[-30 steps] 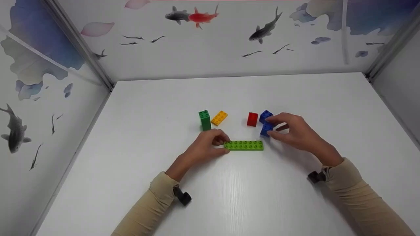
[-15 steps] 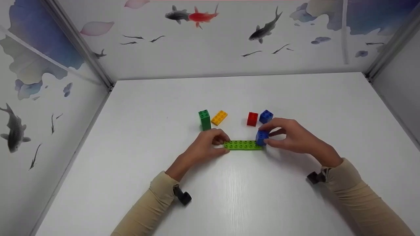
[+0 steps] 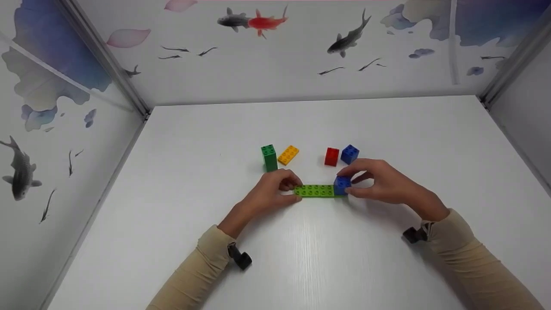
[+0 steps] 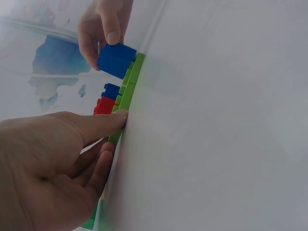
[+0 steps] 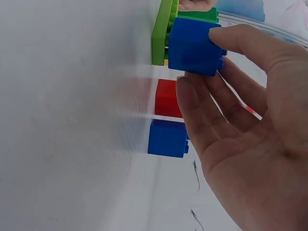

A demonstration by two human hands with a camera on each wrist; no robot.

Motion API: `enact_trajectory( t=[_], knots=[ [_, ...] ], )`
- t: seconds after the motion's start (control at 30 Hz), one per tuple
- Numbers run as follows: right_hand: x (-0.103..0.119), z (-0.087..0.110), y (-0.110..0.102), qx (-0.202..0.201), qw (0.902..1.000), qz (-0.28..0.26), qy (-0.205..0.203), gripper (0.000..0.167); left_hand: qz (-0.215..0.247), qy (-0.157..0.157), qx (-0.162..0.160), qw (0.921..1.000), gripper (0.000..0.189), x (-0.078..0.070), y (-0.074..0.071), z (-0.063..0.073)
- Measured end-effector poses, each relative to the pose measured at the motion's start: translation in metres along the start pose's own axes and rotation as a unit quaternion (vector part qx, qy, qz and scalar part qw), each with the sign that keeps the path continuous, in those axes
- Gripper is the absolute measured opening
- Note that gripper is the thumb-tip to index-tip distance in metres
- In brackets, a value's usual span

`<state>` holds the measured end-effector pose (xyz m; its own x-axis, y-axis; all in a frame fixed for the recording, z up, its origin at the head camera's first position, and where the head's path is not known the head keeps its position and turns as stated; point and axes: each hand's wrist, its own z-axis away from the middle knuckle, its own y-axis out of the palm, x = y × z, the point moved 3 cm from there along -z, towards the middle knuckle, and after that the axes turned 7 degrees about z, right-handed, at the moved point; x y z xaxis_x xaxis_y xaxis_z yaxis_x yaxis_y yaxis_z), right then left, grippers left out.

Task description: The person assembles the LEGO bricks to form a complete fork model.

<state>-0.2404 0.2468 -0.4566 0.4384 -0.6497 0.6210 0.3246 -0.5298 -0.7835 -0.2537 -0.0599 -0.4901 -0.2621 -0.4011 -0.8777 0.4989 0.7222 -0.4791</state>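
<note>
One blue block [image 3: 342,186], likely light, stiff, best side-held: my right hand [image 3: 382,183] pinches it, my left hand [image 3: 273,191] the green plate [image 3: 317,191], away from the worktop's [image 3: 327,262] far edge.

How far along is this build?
Done: light green plate lies flat, left grip holding one end.
In hand: right grip pinches a blue brick at the other end; seating looks unfinished, with a slight gap in the right-wrist view.
Probably left: dark green block, yellow piece, red brick, second blue brick, all off the plate.
</note>
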Motion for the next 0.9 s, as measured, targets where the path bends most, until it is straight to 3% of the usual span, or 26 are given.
enact_trajectory(
  t=[0.53,0.9],
  knots=[
    [0.0036,0.0017,0.0018,-0.013,0.999,0.042,-0.013,0.044,-0.013,-0.019,-0.005,0.9997,0.028,-0.0013,0.0006,0.0011],
    [0.0056,0.0015,0.0028,-0.009,0.999,0.042,-0.009,0.044,-0.003,-0.023,-0.01,0.9997,0.028,-0.0012,0.001,0.0006]
  ],
)
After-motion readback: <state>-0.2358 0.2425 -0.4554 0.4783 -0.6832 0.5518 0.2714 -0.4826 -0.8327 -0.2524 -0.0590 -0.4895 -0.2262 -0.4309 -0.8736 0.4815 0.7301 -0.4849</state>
